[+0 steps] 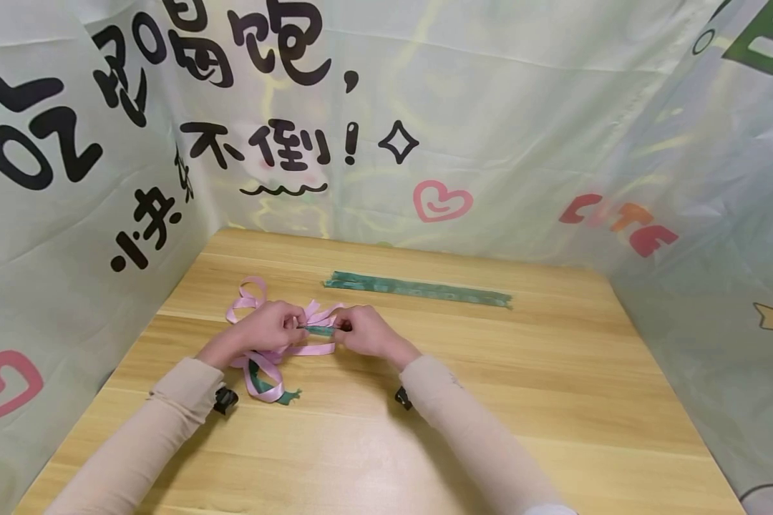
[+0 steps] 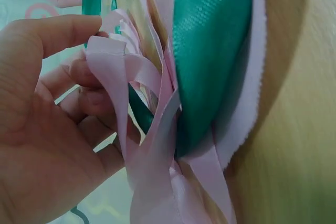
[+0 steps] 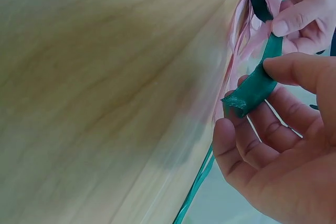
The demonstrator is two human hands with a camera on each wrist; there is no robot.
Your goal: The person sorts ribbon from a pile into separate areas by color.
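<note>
Head view: the left hand and right hand are pinching a green ribbon, nearer the worktop's left edge than its right; a green strip is lying near the far edge. Left wrist view: pink ribbon is draping against the left hand. Right wrist view: the right hand is gripping the green ribbon's frayed end.

Glossy, satin-like green ribbon

Wood-grain table, pale printed fabric walls, black lettering
</note>
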